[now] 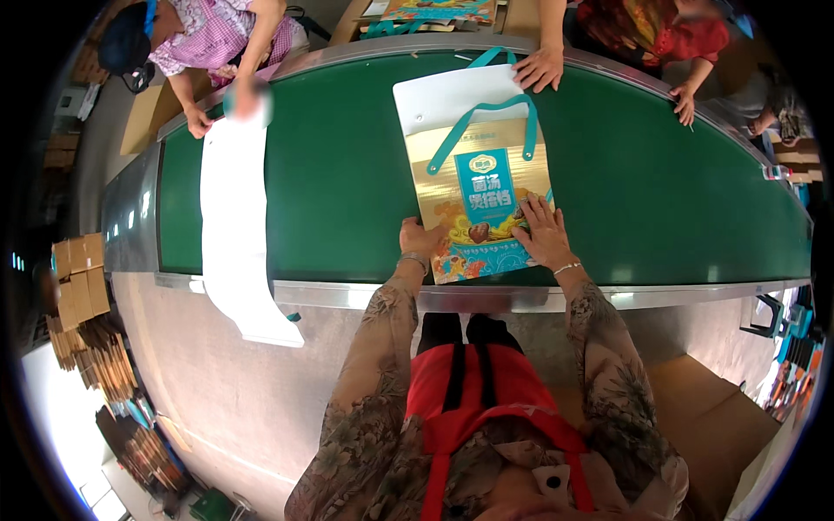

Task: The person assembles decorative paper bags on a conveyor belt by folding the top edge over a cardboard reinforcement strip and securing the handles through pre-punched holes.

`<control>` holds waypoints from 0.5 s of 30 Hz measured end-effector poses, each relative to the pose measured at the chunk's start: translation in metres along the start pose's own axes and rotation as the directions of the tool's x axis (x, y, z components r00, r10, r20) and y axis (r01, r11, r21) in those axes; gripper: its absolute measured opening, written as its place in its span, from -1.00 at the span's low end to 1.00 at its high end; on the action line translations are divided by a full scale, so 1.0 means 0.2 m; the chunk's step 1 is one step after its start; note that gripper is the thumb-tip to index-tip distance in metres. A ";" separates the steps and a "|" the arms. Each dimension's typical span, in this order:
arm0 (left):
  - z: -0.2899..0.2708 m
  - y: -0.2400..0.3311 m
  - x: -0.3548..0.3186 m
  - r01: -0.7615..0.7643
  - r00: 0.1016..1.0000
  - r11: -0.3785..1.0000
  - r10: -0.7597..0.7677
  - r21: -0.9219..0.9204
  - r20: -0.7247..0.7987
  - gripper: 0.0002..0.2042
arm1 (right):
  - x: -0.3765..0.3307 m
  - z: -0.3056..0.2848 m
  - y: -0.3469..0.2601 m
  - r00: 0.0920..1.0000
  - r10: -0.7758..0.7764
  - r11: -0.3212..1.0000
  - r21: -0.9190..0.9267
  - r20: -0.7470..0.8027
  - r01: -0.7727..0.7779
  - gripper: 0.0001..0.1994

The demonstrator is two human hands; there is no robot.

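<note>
A flat gold-and-teal paper gift bag (482, 187) lies on the green worktable in front of me, with teal ribbon handles and a white panel (452, 94) spread beyond its top edge. Its lower left edge is in the grip of my left hand (422, 240), some fingers of which are hidden. My right hand (546, 233) lies on the bag's lower right side, fingers outstretched. At the far edge, a co-worker's hand (539, 69) rests beside the white panel.
At left, another person holds a long white sheet (234, 200) hanging over the near metal edge (347, 297). A third person's hand (684, 104) is at the far right. More printed bags (439, 10) lie beyond the green tabletop (660, 191). Cardboard (695, 425) lies low at right.
</note>
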State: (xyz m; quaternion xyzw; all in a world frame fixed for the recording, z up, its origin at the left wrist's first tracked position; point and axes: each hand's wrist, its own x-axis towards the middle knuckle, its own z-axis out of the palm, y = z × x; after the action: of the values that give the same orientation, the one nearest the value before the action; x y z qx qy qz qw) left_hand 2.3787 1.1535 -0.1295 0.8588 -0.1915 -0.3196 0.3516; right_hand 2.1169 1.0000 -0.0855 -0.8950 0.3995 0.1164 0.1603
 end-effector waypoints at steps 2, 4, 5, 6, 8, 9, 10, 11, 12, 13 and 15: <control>-0.06 0.04 0.03 0.078 0.991 0.995 -0.072 -0.056 0.109 -0.64 | 0.00 -0.01 0.01 0.998 -0.009 0.999 0.051 -0.055 0.011 -0.29; -0.12 0.09 0.04 0.204 0.951 0.979 -0.199 0.002 0.236 -0.63 | 0.01 -0.02 0.00 0.999 -0.009 0.994 0.113 -0.040 0.013 -0.29; -0.15 0.11 0.03 0.211 0.943 0.977 -0.198 -0.018 0.268 -0.63 | 0.01 -0.03 0.00 0.999 -0.002 0.986 0.166 -0.051 0.011 -0.30; -0.17 0.14 0.00 0.295 0.913 0.908 -0.176 -0.297 0.369 -0.63 | 0.01 -0.05 -0.01 0.999 0.024 0.979 0.205 -0.023 -0.019 -0.32; -0.20 0.18 -0.08 0.380 0.882 0.752 -0.120 -0.539 0.455 -0.62 | 0.00 -0.11 -0.05 0.998 0.053 0.971 0.236 -0.041 -0.042 -0.30; -0.20 0.21 -0.13 0.386 0.854 0.714 -0.037 -0.585 0.518 -0.63 | -0.01 -0.16 -0.08 0.992 0.123 0.960 0.248 0.034 -0.128 -0.29; -0.20 0.24 -0.19 0.412 0.819 0.670 0.024 -0.617 0.573 -0.64 | -0.02 -0.22 -0.11 0.994 0.104 0.962 0.255 -0.021 -0.095 -0.29; -0.20 0.27 -0.25 0.392 0.819 0.674 0.054 -0.626 0.571 -0.64 | -0.03 -0.29 -0.15 0.992 0.084 0.953 0.299 -0.092 -0.052 -0.24; -0.18 0.31 -0.33 0.136 0.885 0.820 0.152 -0.556 0.440 -0.67 | -0.05 -0.37 -0.18 0.985 0.090 0.940 0.340 -0.144 -0.037 -0.19; -0.15 0.35 -0.41 -0.126 0.904 0.895 0.281 -0.429 0.321 -0.70 | -0.07 -0.44 -0.23 0.981 0.084 0.940 0.341 -0.173 -0.020 -0.19; -0.05 0.43 -0.56 -0.216 0.907 0.865 0.350 -0.452 0.236 -0.72 | -0.10 -0.56 -0.36 0.861 -0.141 0.872 0.350 -0.489 0.342 -0.09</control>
State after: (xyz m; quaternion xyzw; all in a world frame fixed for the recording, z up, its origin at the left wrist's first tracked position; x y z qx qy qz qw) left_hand 2.2963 1.1617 -0.0140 0.6648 -0.2971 -0.4282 0.5352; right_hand 2.1670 1.0160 0.0392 -0.8842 0.3226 -0.2047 0.2687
